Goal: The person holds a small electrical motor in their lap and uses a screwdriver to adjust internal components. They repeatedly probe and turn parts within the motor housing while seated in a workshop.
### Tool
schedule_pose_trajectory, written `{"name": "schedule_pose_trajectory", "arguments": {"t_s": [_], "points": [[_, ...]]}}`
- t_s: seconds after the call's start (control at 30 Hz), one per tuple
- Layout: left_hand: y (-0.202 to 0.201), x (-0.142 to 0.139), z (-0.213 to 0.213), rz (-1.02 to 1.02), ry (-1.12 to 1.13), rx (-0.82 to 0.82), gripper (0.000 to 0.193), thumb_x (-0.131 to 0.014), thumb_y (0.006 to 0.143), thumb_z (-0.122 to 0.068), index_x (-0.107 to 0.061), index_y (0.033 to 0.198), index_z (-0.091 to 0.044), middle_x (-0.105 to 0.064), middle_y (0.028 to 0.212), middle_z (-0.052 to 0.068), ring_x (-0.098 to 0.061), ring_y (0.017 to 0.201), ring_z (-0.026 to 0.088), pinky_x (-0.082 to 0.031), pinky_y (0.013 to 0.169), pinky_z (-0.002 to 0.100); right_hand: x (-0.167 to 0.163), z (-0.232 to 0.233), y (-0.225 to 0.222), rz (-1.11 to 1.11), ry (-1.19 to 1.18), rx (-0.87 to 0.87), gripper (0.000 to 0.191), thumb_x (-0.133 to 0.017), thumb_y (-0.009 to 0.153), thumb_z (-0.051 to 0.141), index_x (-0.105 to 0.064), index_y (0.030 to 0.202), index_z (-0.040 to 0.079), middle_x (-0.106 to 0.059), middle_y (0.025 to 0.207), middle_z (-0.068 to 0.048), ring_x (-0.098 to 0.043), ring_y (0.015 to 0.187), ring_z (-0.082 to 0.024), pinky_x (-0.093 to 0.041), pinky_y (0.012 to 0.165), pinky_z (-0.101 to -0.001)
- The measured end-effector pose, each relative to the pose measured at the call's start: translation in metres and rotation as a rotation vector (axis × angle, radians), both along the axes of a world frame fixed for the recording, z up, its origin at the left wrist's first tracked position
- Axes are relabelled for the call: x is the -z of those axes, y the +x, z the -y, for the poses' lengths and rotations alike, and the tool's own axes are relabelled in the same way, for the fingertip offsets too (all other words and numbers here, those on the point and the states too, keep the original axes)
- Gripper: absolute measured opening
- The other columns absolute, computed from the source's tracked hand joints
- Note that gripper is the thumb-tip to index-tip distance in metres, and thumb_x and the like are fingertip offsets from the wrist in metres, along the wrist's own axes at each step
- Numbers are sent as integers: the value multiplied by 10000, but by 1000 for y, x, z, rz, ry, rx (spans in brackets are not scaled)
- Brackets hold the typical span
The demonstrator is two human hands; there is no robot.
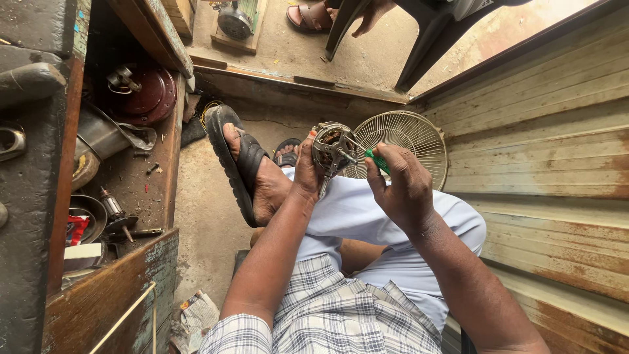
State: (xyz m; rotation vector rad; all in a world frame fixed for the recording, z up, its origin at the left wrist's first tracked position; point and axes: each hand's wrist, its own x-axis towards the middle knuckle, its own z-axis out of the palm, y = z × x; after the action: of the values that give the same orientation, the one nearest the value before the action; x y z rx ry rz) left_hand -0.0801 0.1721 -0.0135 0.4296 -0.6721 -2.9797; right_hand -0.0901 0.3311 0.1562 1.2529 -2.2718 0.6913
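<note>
Left hand (306, 172) grips a small fan motor (332, 148) above the knee; right hand (403, 187) grasps a green-handled screwdriver (375, 160) touching it. Wooden shelf compartment (165, 172) at left holds a dark red motor cover (143, 97), screws, an armature (114, 211).

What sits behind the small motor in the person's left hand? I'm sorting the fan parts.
A round wire fan guard leans against the rusty metal wall behind the motor. Motor and right hand cover its lower left.
</note>
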Motion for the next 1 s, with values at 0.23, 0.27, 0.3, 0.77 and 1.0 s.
{"name": "schedule_pose_trajectory", "arguments": {"t_s": [0.23,0.27,0.3,0.77,1.0], "points": [[3,-8,1,-35,26,-16,474,-581,1023,-492,-627,1262,-85,-731,1117,75,-746,974,155,-666,831,322,1,0,2,-17,23,3,438,-766,978,66,-483,1312,59,-692,1100,-155,-735,983,-286,-627,809,-369],[2,-8,1,-56,8,-25,479,-581,1024,-495,-628,1258,-80,-732,1108,77,-747,963,155,-667,823,325,1,0,3,-23,29,4,429,-764,977,69,-489,1307,57,-693,1103,-155,-735,988,-287,-627,812,-370],[3,-8,1,-76,-10,-33,484,-581,1025,-497,-630,1254,-74,-733,1100,80,-747,953,155,-668,816,327,2,0,3,-23,30,-3,419,-765,977,66,-499,1301,57,-694,1098,-149,-735,987,-287,-627,813,-372],[-1,12,-3,-25,-48,-37,527,-634,1015,-511,-610,1218,-25,-710,1039,70,-720,884,125,-647,777,287,-19,-3,-4,76,128,27,456,-761,980,90,-518,1364,58,-668,1104,-155,-721,940,-278,-600,745,-354],[-6,27,-9,150,-48,-60,681,-623,941,-538,-404,1374,-60,-624,1182,94,-711,975,122,-656,822,293,-28,0,-7,74,208,130,436,-786,979,299,-562,1295,98,-689,1018,-116,-725,844,-245,-591,690,-347]]}}
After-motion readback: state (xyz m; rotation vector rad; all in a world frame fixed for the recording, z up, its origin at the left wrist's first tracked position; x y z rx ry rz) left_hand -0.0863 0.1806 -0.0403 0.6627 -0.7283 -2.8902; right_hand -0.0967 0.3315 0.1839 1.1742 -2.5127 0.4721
